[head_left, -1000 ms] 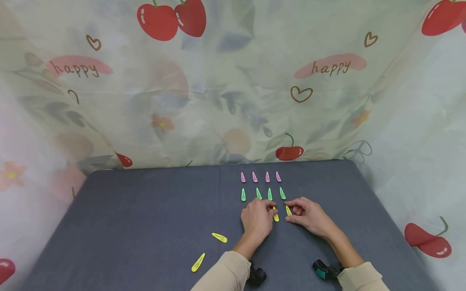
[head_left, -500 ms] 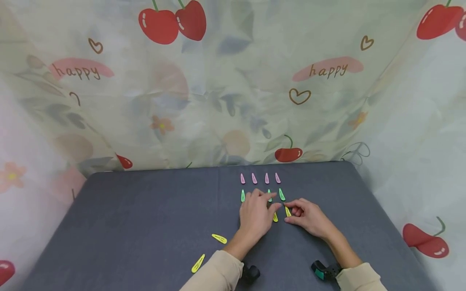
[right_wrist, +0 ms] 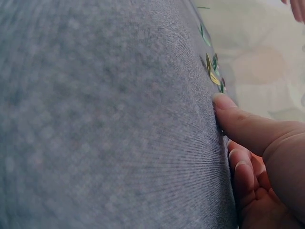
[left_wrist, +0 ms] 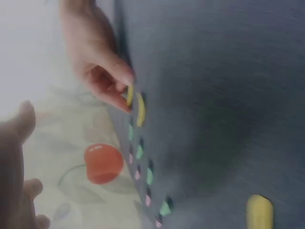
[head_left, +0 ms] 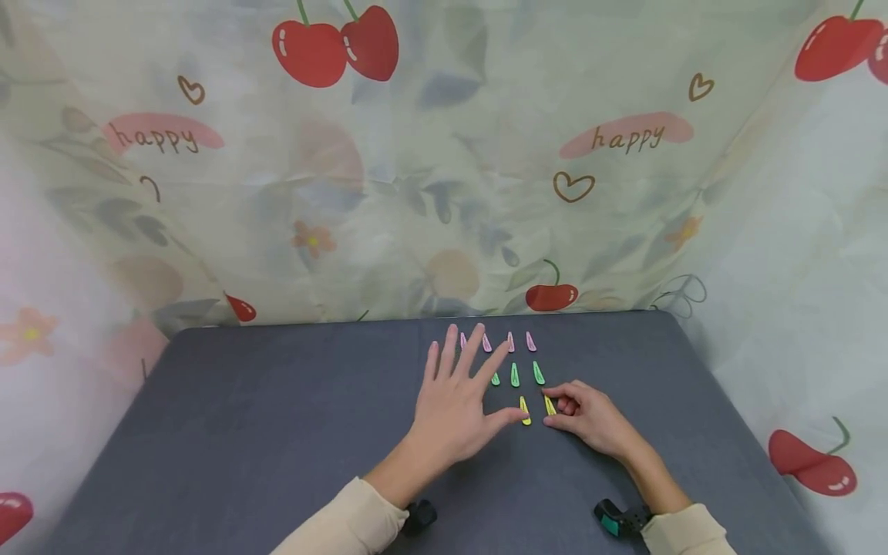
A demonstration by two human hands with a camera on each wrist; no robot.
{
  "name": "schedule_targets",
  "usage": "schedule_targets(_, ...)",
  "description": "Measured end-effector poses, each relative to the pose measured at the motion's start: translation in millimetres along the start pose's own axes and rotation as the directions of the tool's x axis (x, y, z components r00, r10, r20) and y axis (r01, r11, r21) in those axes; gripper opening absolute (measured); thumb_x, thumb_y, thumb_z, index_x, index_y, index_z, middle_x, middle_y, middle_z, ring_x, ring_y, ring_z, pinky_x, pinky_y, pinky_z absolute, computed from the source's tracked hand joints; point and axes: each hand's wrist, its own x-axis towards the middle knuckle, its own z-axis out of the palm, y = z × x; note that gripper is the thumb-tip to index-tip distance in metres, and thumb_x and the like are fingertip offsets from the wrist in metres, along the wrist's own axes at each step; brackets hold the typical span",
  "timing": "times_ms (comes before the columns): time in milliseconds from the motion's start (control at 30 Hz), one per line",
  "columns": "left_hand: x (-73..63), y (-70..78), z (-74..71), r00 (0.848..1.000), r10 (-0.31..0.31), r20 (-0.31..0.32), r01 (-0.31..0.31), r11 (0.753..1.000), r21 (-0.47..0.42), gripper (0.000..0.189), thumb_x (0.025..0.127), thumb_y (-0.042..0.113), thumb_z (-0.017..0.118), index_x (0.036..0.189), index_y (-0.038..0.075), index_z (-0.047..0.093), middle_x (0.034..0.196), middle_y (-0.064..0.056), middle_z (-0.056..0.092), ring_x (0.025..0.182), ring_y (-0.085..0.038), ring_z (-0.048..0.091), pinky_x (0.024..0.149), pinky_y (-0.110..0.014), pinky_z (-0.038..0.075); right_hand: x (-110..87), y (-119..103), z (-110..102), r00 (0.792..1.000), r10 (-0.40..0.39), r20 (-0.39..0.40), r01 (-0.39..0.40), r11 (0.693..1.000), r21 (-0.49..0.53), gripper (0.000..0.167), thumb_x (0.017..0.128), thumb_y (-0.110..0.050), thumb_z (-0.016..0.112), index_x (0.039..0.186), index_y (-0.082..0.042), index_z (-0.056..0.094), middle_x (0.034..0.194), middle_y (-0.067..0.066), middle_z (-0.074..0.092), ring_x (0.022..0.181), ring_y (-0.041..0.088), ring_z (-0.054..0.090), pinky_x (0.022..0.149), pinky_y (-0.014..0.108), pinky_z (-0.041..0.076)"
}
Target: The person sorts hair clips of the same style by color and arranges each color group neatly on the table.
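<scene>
My right hand (head_left: pixel 590 418) pinches a yellow snap hair clip (head_left: pixel 550 405) between thumb and index finger, down at the table surface. Just left of it lies another yellow hair clip (head_left: pixel 525 411), close to my left thumb. With fingers spread, my left hand (head_left: pixel 452 412) hovers over the table and holds nothing. Behind the yellow clips runs a row of green hair clips (head_left: pixel 515 375), and behind that a row of pink hair clips (head_left: pixel 530 341). My left fingers cover parts of both rows. A separate yellow clip (left_wrist: pixel 260 213) shows at the bottom of the left wrist view.
A dark grey cloth (head_left: pixel 277 432) covers the table. Patterned curtains (head_left: pixel 388 193) with cherries hang behind it and at both sides. A thin looped cord (head_left: pixel 683 294) sits by the far right corner. Wrist cameras (head_left: pixel 617 518) are strapped to both arms.
My left hand has let go of the left yellow clip, lifted and moved left, spreading its fingers. Its arm now covers the two loose yellow clips in the head view. My right hand stays put.
</scene>
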Motion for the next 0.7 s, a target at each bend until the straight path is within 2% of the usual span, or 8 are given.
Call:
schedule_targets(200, -26.4, -26.6, -0.5, 0.998, 0.057, 0.008, -0.057, 0.998, 0.035, 0.094, 0.083, 0.085, 0.053, 0.161, 0.044, 0.019, 0.175, 0.005, 0.0, 0.162, -0.032, -0.007, 0.126, -0.062, 0.007, -0.4, -1, 1, 1.0, -0.003, -0.004, 0.003, 1.0, -0.006, 0.041, 0.084, -0.026, 0.084, 0.121, -0.01, 0.073, 0.086, 0.0, 0.057, 0.074, 0.002, 0.049, 0.067, 0.02, 0.044)
schedule_targets(333, -44.1, -45.5, 0.6, 0.997, 0.075, 0.02, -0.075, 0.996, 0.046, 0.097, 0.082, 0.084, 0.056, 0.161, 0.044, 0.019, 0.174, 0.005, 0.002, 0.162, -0.033, -0.004, 0.125, -0.064, 0.01, -0.6, 0, 3, 1.0, -0.004, -0.003, 0.004, 1.0, -0.007, 0.042, 0.084, -0.023, 0.084, 0.122, -0.009, 0.073, 0.087, 0.0, 0.057, 0.075, 0.002, 0.05, 0.068, 0.02, 0.044)
schedule_targets(500, -66.6, -69.9, -0.6, 0.995, 0.089, 0.047, -0.09, 0.995, 0.041, 0.108, 0.074, 0.086, 0.062, 0.162, 0.042, 0.018, 0.174, 0.005, 0.005, 0.161, -0.036, 0.003, 0.124, -0.065, 0.014, -0.1, 0, 5, 1.0, -0.003, 0.004, 0.003, 1.0, -0.007, 0.042, 0.085, -0.022, 0.083, 0.124, -0.009, 0.072, 0.088, -0.001, 0.057, 0.075, 0.003, 0.05, 0.069, 0.021, 0.044)
schedule_targets(600, -79.1, -84.9, -0.9, 0.991, 0.097, 0.095, -0.098, 0.995, 0.006, 0.115, 0.069, 0.086, 0.067, 0.162, 0.041, 0.017, 0.174, 0.004, 0.008, 0.161, -0.037, 0.005, 0.124, -0.065, 0.014, -0.3, 0, 4, 1.0, -0.012, 0.004, 0.012, 1.0, -0.012, 0.042, 0.085, -0.022, 0.083, 0.124, -0.009, 0.072, 0.088, -0.001, 0.057, 0.075, 0.002, 0.05, 0.068, 0.021, 0.044)
schedule_targets(700, -88.5, -99.7, -0.8, 0.981, 0.102, 0.168, -0.091, 0.993, -0.073, 0.118, 0.066, 0.084, 0.072, 0.162, 0.042, 0.018, 0.173, 0.003, 0.011, 0.16, -0.04, 0.007, 0.122, -0.068, 0.016, -0.9, 1, 3, 1.0, -0.019, -0.002, 0.019, 1.0, -0.016, 0.042, 0.085, -0.021, 0.084, 0.123, -0.009, 0.072, 0.088, -0.001, 0.057, 0.075, 0.002, 0.05, 0.068, 0.02, 0.044)
